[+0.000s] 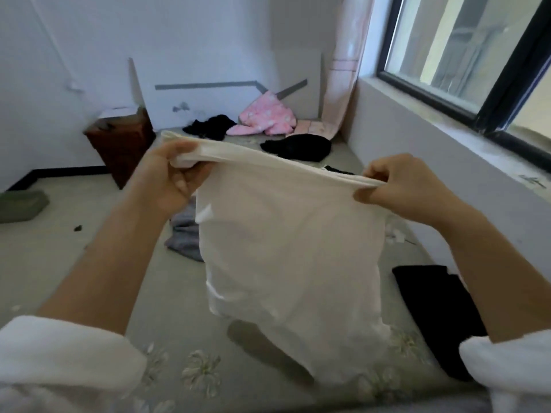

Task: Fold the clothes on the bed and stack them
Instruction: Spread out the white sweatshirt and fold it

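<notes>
A white garment [292, 251] hangs in the air over the bed [167, 296], stretched between both hands along its top edge. My left hand [170, 174] grips the bunched left corner. My right hand [396, 189] pinches the right corner. The garment's lower end touches the sheet near me. A flat black garment [438, 311] lies on the bed at the right. A grey garment [185, 231] lies crumpled behind the white one. Two black heaps [298, 147] [208, 126] lie farther up the bed.
A pink quilt [265, 117] is bunched at the head of the bed against the wall. A brown wooden cabinet [122, 144] stands left of the bed. A window ledge [477, 150] runs along the right side. A green cushion [21, 204] lies on the floor at left.
</notes>
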Tool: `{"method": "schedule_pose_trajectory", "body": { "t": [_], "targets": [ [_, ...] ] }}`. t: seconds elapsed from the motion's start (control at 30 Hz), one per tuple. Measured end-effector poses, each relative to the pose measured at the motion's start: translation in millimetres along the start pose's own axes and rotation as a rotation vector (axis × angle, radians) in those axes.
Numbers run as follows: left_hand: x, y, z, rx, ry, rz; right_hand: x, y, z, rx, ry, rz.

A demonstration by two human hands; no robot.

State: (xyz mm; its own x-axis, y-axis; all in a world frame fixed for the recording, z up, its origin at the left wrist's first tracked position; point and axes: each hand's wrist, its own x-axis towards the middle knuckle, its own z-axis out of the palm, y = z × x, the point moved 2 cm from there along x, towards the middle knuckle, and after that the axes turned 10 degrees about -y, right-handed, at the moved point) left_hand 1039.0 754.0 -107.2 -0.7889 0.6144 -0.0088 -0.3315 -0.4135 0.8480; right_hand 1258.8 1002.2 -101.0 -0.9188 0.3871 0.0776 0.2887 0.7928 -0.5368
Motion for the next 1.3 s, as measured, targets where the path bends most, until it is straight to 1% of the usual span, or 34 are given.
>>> {"method": "schedule_pose_trajectory", "body": {
  "t": [0.07, 0.1, 0.17, 0.23, 0.27, 0.3, 0.33, 0.37, 0.4, 0.43, 0.47, 0.5, 0.57, 0.63, 0.67, 0.77, 0.83, 0.9, 0.97, 1.07, 1.13, 1.2, 1.23, 1.3],
  "targets": [
    [9, 21, -9, 0.017, -0.038, 0.048, 29, -12, -7, -0.082, 0.075, -0.007],
    [17, 27, -16, 0.083, -0.045, 0.043, 47, -15, -5, -0.156, 0.121, 0.009],
    [37, 35, -33, 0.271, 0.005, -0.035, 83, -18, 6, -0.368, 0.17, 0.081],
    [60, 39, -53, 0.371, 0.082, -0.156, 118, -17, 22, -0.504, 0.1, 0.194],
    [72, 41, -62, 0.375, 0.116, -0.2, 136, -15, 30, -0.492, 0.043, 0.243],
    [84, 43, -69, 0.362, 0.144, -0.221, 153, -15, 38, -0.408, -0.005, 0.283],
    [97, 46, -74, 0.344, 0.16, -0.219, 170, -14, 46, -0.225, -0.032, 0.314],
    [110, 51, -77, 0.335, 0.166, -0.197, 187, -18, 53, 0.062, -0.023, 0.339],
    [124, 57, -79, 0.328, 0.165, -0.163, 202, -25, 59, 0.381, 0.013, 0.354],
    [138, 64, -80, 0.32, 0.162, -0.127, 217, -34, 62, 0.646, 0.08, 0.358],
    [151, 72, -81, 0.322, 0.149, -0.087, 233, -43, 62, 0.796, 0.158, 0.347],
    [162, 82, -80, 0.337, 0.129, -0.039, 250, -51, 58, 0.832, 0.233, 0.325],
    [180, 101, -81, 0.352, 0.093, 0.091, 274, -66, 45, 0.723, 0.397, 0.26],
    [185, 118, -87, 0.299, 0.093, 0.242, 283, -84, 34, 0.494, 0.556, 0.146],
    [183, 124, -91, 0.269, 0.088, 0.309, 280, -93, 31, 0.412, 0.604, 0.074],
    [164, 128, -106, 0.239, 0.034, 0.428, 263, -105, 42, 0.34, 0.662, -0.091],
    [147, 116, -123, 0.236, 0.015, 0.438, 250, -102, 59, 0.344, 0.675, -0.121],
    [127, 96, -143, 0.236, 0.017, 0.418, 234, -97, 79, 0.366, 0.647, -0.137],
    [102, 67, -167, 0.227, 0.031, 0.371, 212, -89, 104, 0.396, 0.587, -0.191],
    [56, 10, -209, 0.223, 0.131, 0.209, 177, -63, 150, 0.322, 0.395, -0.211],
    [25, -31, -235, 0.234, 0.257, 0.042, 152, -39, 188, 0.266, 0.205, -0.16],
    [-3, -69, -260, 0.277, 0.379, -0.195, 127, -14, 224, 0.238, 0.033, -0.078],
    [-17, -86, -271, 0.338, 0.412, -0.34, 115, -3, 241, 0.222, -0.065, -0.042],
    [-46, -116, -290, 0.531, 0.398, -0.628, 90, 15, 272, 0.163, -0.345, 0.037]
  ]
}}
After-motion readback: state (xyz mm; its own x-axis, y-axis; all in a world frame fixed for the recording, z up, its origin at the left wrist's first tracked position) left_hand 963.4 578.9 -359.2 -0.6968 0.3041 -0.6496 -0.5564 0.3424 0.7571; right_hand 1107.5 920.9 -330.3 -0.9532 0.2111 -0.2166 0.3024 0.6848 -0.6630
